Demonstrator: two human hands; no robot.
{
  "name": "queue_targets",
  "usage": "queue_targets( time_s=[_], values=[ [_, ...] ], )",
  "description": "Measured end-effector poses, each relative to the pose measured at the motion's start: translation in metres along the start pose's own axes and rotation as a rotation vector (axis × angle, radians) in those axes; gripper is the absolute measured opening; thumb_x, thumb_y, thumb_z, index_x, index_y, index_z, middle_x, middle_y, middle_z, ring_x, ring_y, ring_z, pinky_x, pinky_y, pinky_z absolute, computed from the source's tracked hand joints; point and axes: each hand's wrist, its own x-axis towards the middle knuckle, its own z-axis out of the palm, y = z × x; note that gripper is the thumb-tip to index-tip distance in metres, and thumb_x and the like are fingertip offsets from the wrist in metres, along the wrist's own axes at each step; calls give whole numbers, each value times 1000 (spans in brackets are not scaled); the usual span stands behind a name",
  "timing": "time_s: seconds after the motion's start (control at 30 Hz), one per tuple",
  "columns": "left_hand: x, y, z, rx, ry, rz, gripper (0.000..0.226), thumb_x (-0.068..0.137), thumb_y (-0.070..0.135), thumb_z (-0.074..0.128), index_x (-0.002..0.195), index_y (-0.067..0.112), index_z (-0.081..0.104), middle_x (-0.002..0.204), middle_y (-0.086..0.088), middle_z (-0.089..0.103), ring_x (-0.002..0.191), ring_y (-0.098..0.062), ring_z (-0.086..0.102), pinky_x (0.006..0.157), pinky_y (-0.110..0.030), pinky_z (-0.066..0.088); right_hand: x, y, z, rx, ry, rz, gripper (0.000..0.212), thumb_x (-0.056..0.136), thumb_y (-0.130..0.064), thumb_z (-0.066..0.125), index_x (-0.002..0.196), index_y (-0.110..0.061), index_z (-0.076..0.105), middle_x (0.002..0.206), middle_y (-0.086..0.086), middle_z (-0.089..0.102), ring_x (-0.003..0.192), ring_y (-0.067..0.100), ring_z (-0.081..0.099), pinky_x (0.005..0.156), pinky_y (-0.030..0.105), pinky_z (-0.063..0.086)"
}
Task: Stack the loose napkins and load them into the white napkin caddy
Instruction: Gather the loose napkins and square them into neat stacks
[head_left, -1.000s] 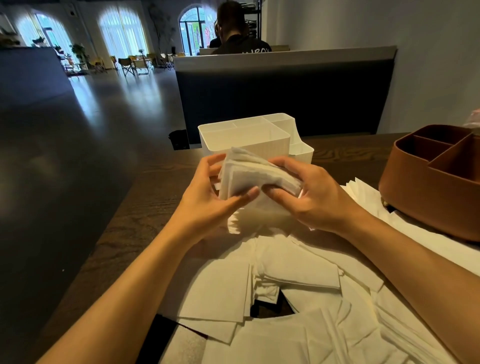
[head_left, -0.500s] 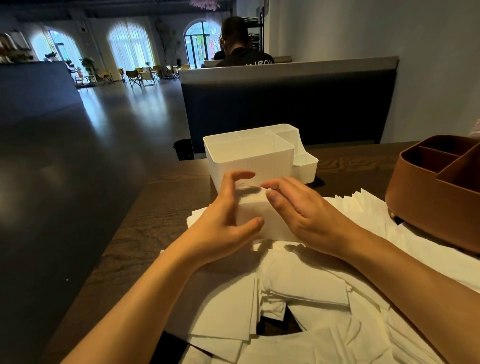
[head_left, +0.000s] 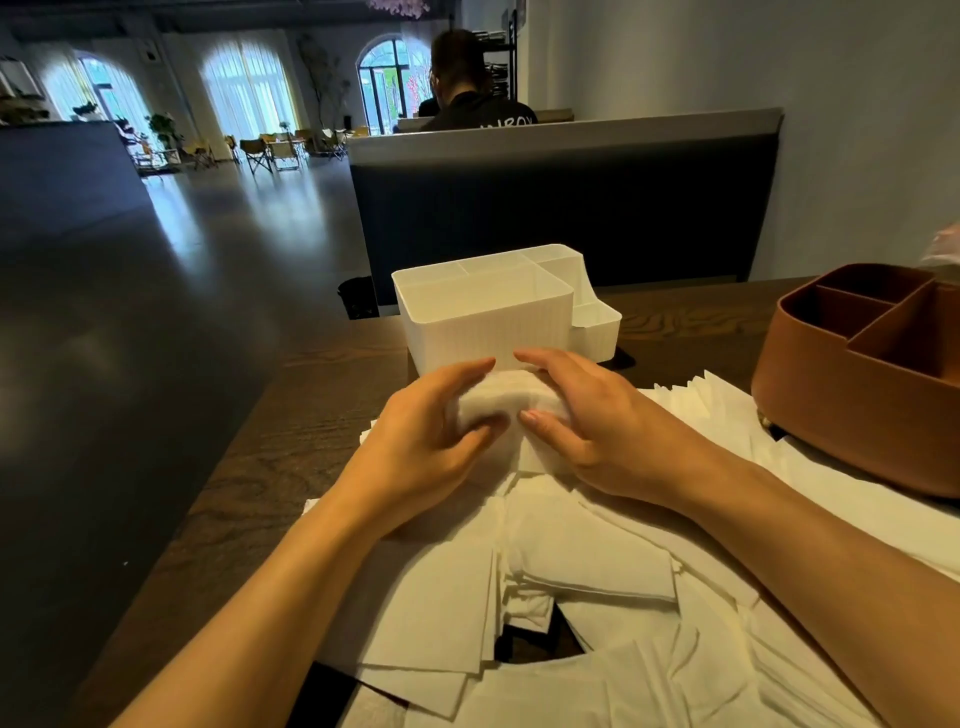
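My left hand (head_left: 431, 441) and right hand (head_left: 587, 421) curl round a small stack of napkins (head_left: 501, 397), thumbs on the near face and fingers over the far edge, so most of the stack is hidden between my palms. It sits just in front of the white napkin caddy (head_left: 488, 317), whose near wall my fingertips almost reach; I cannot tell if they touch. Loose napkins (head_left: 587, 561) cover the wooden table (head_left: 249, 467) below my wrists. A brown caddy (head_left: 862, 395) at right is cut off by the frame. Bare table lies left of my left hand, up to its edge
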Motion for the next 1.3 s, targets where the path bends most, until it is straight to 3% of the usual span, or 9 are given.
queue_targets(
  time_s=[0.17, 0.33, 0.5, 0.6, 0.67, 0.8, 0.9, 1.03, 1.3],
  values=[
    [3, 7, -6, -442, 111, -200, 69, 80, 37, 82, 143, 29, 54, 130, 2, 65, 111, -14, 69, 85, -35, 62, 3, -4, -6, 424, 218, 132, 67, 88, -42, 70, 147, -29, 42, 112, -12, 64, 95, 7, 70, 74, 19, 60],
    [6, 24, -12, -937, -64, -494, 51, 79, 25, 73, 127, 9, 64, 113, -8, 76, 104, -21, 74, 77, -33, 63, 3, -8, -2, 708, 149, 303, 63, 88, -54, 59, 143, -25, 51, 121, -4, 69, 113, 14, 66, 96, 35, 57],
    [1, 20, -3, -857, -82, -579, 28, 94, 19, 68, 121, 13, 70, 110, -11, 77, 99, -23, 73, 77, -34, 62, 1, -14, 1, 572, -11, 399, 59, 97, -58, 47, 151, -34, 39, 137, -7, 56, 121, 13, 57, 99, 32, 51],
    [4, 22, -5, -822, 48, -520, 21, 99, 20, 63, 117, 9, 70, 100, -8, 79, 86, -18, 76, 69, -28, 62, 1, -15, -1, 594, -42, 445, 66, 89, -64, 55, 146, -34, 39, 121, -10, 63, 100, 8, 66, 76, 19, 55],
    [4, 24, -6, -814, 96, -487, 23, 99, 24, 63, 117, 10, 68, 97, -4, 79, 89, -18, 76, 68, -28, 62, 2, -15, -1, 698, -76, 444, 64, 85, -59, 63, 140, -29, 49, 113, -6, 69, 88, 13, 74, 72, 25, 60],
    [1, 26, -9, -937, -82, -474, 33, 94, 23, 68, 126, 14, 68, 118, -12, 74, 111, -30, 72, 88, -50, 62, 1, -17, -1, 612, 67, 298, 36, 91, -48, 65, 120, -26, 63, 83, 1, 73, 63, 10, 69, 53, 25, 53],
    [1, 28, -8, -1005, -173, -460, 43, 89, 16, 72, 131, 19, 65, 123, -12, 72, 116, -31, 70, 84, -48, 62, 3, -15, -4, 474, 200, 215, 36, 92, -48, 63, 119, -25, 61, 86, -6, 70, 68, 2, 66, 57, 17, 51],
    [1, 31, -6, -1019, -111, -429, 45, 78, 8, 75, 121, 15, 68, 104, -6, 77, 98, -20, 74, 75, -32, 64, 2, -15, -1, 461, 155, 161, 48, 93, -52, 56, 132, -25, 52, 121, -4, 62, 105, 2, 63, 74, 9, 51],
    [0, 29, -1, -898, -146, -416, 51, 72, 15, 79, 121, 16, 65, 103, -10, 79, 98, -28, 76, 70, -30, 64, 3, -13, -5, 561, 170, 220, 62, 83, -63, 56, 131, -26, 55, 121, -5, 68, 106, 8, 68, 83, 25, 60]
  ],
)
